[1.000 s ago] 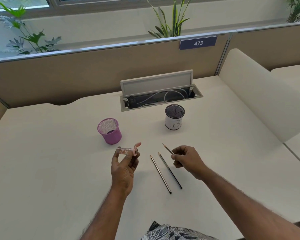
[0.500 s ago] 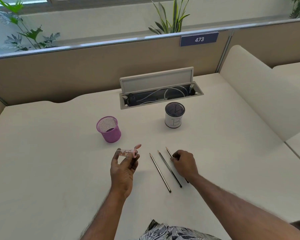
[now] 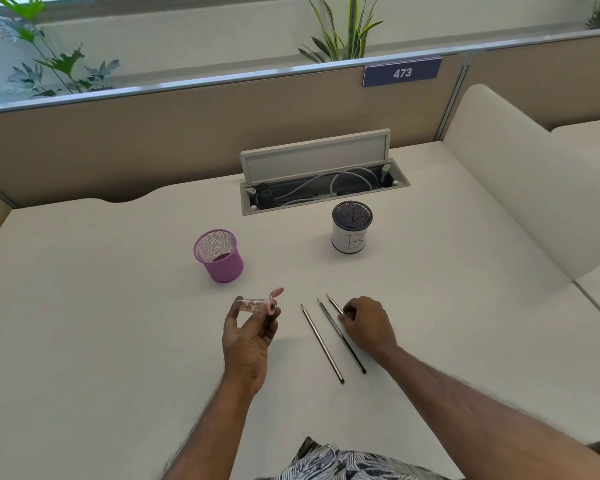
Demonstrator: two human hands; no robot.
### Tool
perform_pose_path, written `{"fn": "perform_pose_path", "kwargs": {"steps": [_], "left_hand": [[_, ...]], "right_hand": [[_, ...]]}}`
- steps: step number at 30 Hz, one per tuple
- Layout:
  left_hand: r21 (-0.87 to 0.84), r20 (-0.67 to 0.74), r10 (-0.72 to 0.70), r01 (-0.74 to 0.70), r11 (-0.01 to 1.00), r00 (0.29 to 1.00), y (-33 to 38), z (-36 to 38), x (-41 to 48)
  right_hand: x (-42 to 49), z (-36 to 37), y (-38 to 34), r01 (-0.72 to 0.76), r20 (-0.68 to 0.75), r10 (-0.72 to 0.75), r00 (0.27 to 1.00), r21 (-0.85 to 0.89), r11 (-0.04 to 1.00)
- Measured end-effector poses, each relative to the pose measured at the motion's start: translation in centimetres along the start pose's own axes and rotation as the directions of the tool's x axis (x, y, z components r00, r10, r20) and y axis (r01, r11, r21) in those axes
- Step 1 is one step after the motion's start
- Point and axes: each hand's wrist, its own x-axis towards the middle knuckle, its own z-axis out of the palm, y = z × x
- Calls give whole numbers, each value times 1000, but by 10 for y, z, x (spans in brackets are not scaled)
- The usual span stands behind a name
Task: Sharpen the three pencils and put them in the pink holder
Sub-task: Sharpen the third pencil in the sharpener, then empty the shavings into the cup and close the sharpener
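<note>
Sharpener: a small clear plastic sharpener with a pink flip cap (image 3: 255,304) is held raised above the pale desk top (image 3: 118,323) by the left hand (image 3: 248,336); it is pinched between thumb and fingertips; the cap stands open; shavings are seen inside the barrel.

Pencils: all three lie on the desk, points away from the person; the left dark slender wooden pencil (image 3: 322,342) and the middle pencil (image 3: 340,336) lie untouched, side by side and slightly apart; the right pencil (image 3: 335,303) is covered by the right hand (image 3: 368,325), only its tip end showing; the fingers are curled down upon it and a fingertip pinch is judged, though the underside is hidden.

Holder: the pink wire-mesh holder (image 3: 219,256) stands upright beyond the left hand; no pencil is seen in it; a black mesh cup with a white label marked B (image 3: 351,227) stands well to its right.

Handling, as judged: the pencils are expected to be light, stiff and liable to roll; the leads are brittle; hold is best taken at mid-shaft, the point left free for the sharpener; the smooth barrel is to be gripped firmly against twisting; the light holder may tip if struck.
</note>
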Motion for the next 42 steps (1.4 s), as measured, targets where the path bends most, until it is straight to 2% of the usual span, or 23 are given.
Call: {"fn": "perform_pose_path", "kwargs": {"steps": [6, 12, 16, 19, 21, 23, 28, 34, 42], "left_hand": [[56, 33, 3, -5, 998, 999, 2, 2, -3], [31, -41, 4, -3, 1000, 999, -3, 2, -1], [42, -27, 2, -1, 999, 1000, -7, 12, -6], [34, -16, -23, 23, 999, 1000, -9, 18, -7], [31, 1, -26, 26, 999, 1000, -9, 23, -8], [26, 15, -12, 12, 1000, 1000, -7, 28, -9], [-31, 51, -4, 6, 999, 999, -2, 39, -11], [-103, 50, -61, 65, 993, 997, 6, 38, -13], [49, 16, -20, 19, 999, 1000, 5, 43, -13]], "right_hand": [[0, -1, 6, -21, -9, 22, 1000, 94, 995], [-6, -15, 8, -9, -66, 23, 998, 217, 976], [-20, -35, -23, 183, -54, -176, 983, 386, 904], [-28, -49, -55, 310, 15, -368, 930, 507, 804], [-28, -53, -70, 345, 72, -447, 892, 529, 775], [-28, -51, -78, 381, 68, -485, 872, 529, 758], [-25, -46, -83, 384, -68, -426, 902, 579, 720], [-21, -54, -91, 311, -139, -312, 940, 722, 617], [-12, -53, -89, 275, -164, -236, 958, 768, 579]]}}
